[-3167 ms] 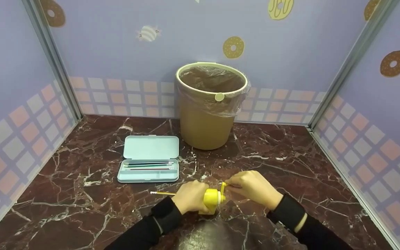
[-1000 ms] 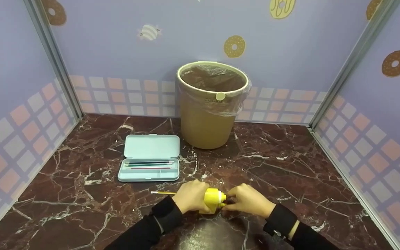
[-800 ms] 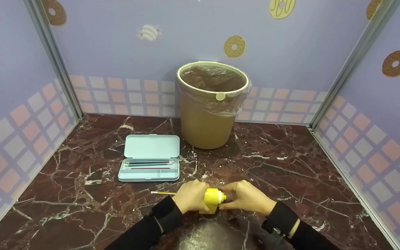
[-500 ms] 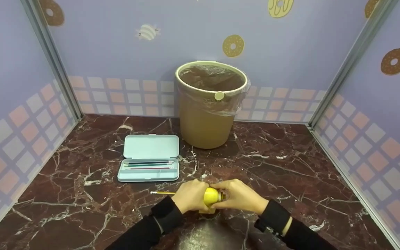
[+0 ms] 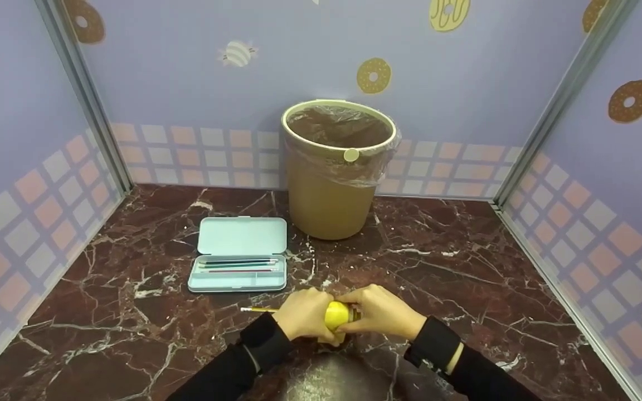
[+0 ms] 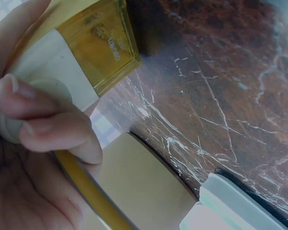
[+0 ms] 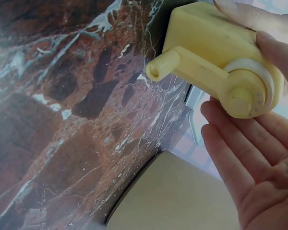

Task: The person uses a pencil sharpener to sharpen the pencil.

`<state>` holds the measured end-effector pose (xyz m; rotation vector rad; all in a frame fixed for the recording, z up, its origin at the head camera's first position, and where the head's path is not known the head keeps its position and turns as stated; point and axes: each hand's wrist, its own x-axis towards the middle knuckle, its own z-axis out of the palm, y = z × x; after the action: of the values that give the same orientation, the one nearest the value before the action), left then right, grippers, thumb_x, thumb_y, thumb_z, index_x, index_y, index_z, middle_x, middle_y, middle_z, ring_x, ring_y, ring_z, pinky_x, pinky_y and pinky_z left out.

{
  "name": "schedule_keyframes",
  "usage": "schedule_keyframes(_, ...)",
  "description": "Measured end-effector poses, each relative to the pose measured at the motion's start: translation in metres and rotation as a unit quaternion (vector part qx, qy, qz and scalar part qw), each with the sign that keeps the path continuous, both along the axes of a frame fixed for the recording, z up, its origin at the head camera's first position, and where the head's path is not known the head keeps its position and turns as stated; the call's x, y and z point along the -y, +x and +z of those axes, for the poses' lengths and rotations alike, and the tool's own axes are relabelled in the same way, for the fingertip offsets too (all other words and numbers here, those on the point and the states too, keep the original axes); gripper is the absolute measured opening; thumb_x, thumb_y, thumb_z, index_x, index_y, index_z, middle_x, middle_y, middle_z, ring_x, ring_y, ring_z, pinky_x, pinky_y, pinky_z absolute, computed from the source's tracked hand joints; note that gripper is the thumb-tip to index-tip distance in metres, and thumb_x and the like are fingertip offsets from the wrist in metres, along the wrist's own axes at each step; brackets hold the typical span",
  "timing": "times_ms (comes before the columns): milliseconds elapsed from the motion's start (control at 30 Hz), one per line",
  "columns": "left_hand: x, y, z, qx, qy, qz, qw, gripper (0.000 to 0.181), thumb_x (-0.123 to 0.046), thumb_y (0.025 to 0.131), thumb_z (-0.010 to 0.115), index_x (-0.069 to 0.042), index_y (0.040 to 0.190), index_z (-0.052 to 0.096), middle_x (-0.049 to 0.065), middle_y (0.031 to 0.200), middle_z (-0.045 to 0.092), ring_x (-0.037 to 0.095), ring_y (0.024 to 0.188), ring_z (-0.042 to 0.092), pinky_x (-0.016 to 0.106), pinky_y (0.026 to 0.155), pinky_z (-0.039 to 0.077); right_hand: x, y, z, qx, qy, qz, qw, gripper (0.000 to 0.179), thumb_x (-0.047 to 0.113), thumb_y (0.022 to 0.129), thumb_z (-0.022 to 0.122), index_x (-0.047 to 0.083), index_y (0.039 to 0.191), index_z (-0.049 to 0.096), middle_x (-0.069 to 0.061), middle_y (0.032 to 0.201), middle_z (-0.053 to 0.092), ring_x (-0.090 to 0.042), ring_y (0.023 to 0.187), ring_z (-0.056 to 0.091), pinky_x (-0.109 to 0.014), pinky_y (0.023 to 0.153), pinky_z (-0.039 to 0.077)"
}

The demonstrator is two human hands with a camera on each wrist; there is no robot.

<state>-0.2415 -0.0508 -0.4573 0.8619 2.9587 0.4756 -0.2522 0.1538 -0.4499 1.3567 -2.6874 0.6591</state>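
Observation:
My left hand (image 5: 304, 314) grips a yellow crank pencil sharpener (image 5: 335, 315) low over the table. A yellow pencil (image 5: 258, 309) sticks out to the left, its eraser end outward; the left wrist view shows the pencil (image 6: 93, 191) running under my curled fingers, beside the sharpener's white end and see-through shavings drawer (image 6: 105, 48). My right hand (image 5: 385, 313) holds the sharpener's crank side between thumb and fingers. In the right wrist view the crank arm (image 7: 199, 72) points left, untouched at its knob, with my right fingers (image 7: 225, 143) below the hub. The pencil's tip is hidden inside.
A light blue pencil case (image 5: 237, 283) lies open at the left with several pencils inside. Behind stands a tan bin (image 5: 329, 206) with a plastic liner. Patterned walls enclose the dark marble table (image 5: 455, 267) at the back and sides.
My right hand has left the crank knob and moved left to take hold of the sharpener. The sharpener has turned slightly between my hands. The left hand and pencil stay almost in place.

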Motion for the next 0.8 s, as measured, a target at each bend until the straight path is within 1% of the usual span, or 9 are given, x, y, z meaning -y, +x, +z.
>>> schedule_keyframes(133,0.002,-0.001,0.000,0.009,0.007,-0.008,0.9999,0.051,-0.049,0.059,0.095,-0.015,0.085,0.067,-0.005,0.075,0.069,0.009,0.061,0.054,0.023,0.055,0.045,0.000,-0.001,0.000,-0.009,0.002,0.005,0.9999,0.044,0.035,0.080,0.086,0.010,0.115,0.076,-0.001,0.096,0.080,-0.002,0.072,0.065,-0.012,0.068,0.053)
schedule_keyframes(233,0.005,-0.002,0.000,0.015,0.007,-0.014,0.9998,0.056,-0.052,0.060,0.094,-0.015,0.094,0.069,-0.005,0.079,0.070,0.008,0.063,0.056,0.023,0.056,0.045,0.000,-0.001,0.000,-0.011,0.002,0.008,0.9999,0.045,0.034,0.080,0.086,0.010,0.116,0.076,-0.001,0.097,0.080,-0.002,0.073,0.066,-0.013,0.069,0.054)
schedule_keyframes(367,0.009,-0.001,0.001,0.026,0.015,-0.021,0.9993,0.064,-0.055,0.063,0.092,-0.015,0.107,0.069,-0.004,0.084,0.072,0.008,0.066,0.059,0.023,0.058,0.045,0.000,-0.001,0.000,0.001,0.003,0.006,1.0000,0.046,0.034,0.081,0.086,0.010,0.118,0.075,-0.002,0.097,0.080,-0.003,0.073,0.066,-0.013,0.069,0.054)
schedule_keyframes(500,0.013,0.001,0.003,0.035,0.035,-0.023,0.9985,0.071,-0.054,0.065,0.091,-0.016,0.120,0.068,-0.003,0.096,0.074,0.011,0.077,0.064,0.025,0.064,0.048,0.000,-0.001,0.000,0.003,0.007,0.006,1.0000,0.046,0.033,0.081,0.086,0.009,0.118,0.075,-0.003,0.099,0.081,-0.004,0.076,0.069,-0.015,0.070,0.055)
schedule_keyframes(567,0.017,0.003,0.005,0.044,0.047,-0.021,0.9977,0.076,-0.053,0.066,0.091,-0.017,0.128,0.066,-0.001,0.106,0.075,0.014,0.086,0.068,0.029,0.069,0.053,0.000,-0.002,0.000,0.000,0.009,0.008,0.9999,0.045,0.032,0.081,0.086,0.009,0.118,0.075,-0.003,0.101,0.081,-0.006,0.077,0.070,-0.015,0.072,0.056)
schedule_keyframes(667,0.026,0.007,0.009,0.055,0.064,-0.019,0.9963,0.084,-0.051,0.067,0.091,-0.017,0.138,0.061,0.003,0.125,0.073,0.021,0.102,0.071,0.040,0.083,0.059,0.000,-0.002,0.001,-0.002,0.013,0.009,0.9999,0.042,0.033,0.082,0.086,0.010,0.116,0.075,-0.003,0.098,0.081,-0.006,0.075,0.070,-0.015,0.070,0.055)
schedule_keyframes(733,0.035,0.010,0.011,0.058,0.075,-0.018,0.9953,0.087,-0.048,0.069,0.090,-0.016,0.142,0.058,0.007,0.136,0.069,0.027,0.113,0.070,0.049,0.092,0.059,0.000,-0.003,0.001,-0.004,0.016,0.008,0.9998,0.041,0.034,0.082,0.085,0.009,0.114,0.076,-0.003,0.095,0.080,-0.005,0.071,0.068,-0.013,0.066,0.053)
schedule_keyframes(800,0.046,0.013,0.012,0.060,0.087,-0.015,0.9943,0.085,-0.045,0.070,0.090,-0.015,0.143,0.057,0.009,0.140,0.067,0.031,0.119,0.069,0.055,0.097,0.057,0.001,-0.003,0.001,0.000,0.019,0.005,0.9998,0.041,0.035,0.082,0.085,0.009,0.113,0.076,-0.003,0.093,0.080,-0.002,0.068,0.064,-0.011,0.062,0.050)
